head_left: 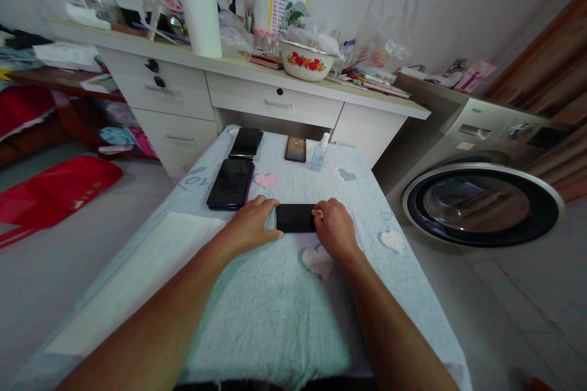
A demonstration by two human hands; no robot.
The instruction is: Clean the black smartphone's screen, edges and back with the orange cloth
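Observation:
A black smartphone (296, 218) lies flat and sideways on the cloth-covered table, its dark screen facing up. My left hand (252, 226) steadies its left end, with thumb and forefinger at the two corners. Over the right end, my right hand (337, 227) is closed, pinching a small orange-brown wad (317, 213) against the screen; its material is too small to make out. Two larger dark phones or tablets, a nearer one (230, 184) and a farther one (246, 143), lie beyond my left hand. Farther back are a brown phone (296, 149) and a clear spray bottle (320, 153) standing upright.
The table wears a pale blue cloth (257, 311) with heart prints. A white strip (137, 275) lies along its left side. Behind stands a white drawer desk (275, 101) bearing a flowered enamel bowl (307, 61) and a paper roll (200, 23). A washing machine (481, 201) is at right.

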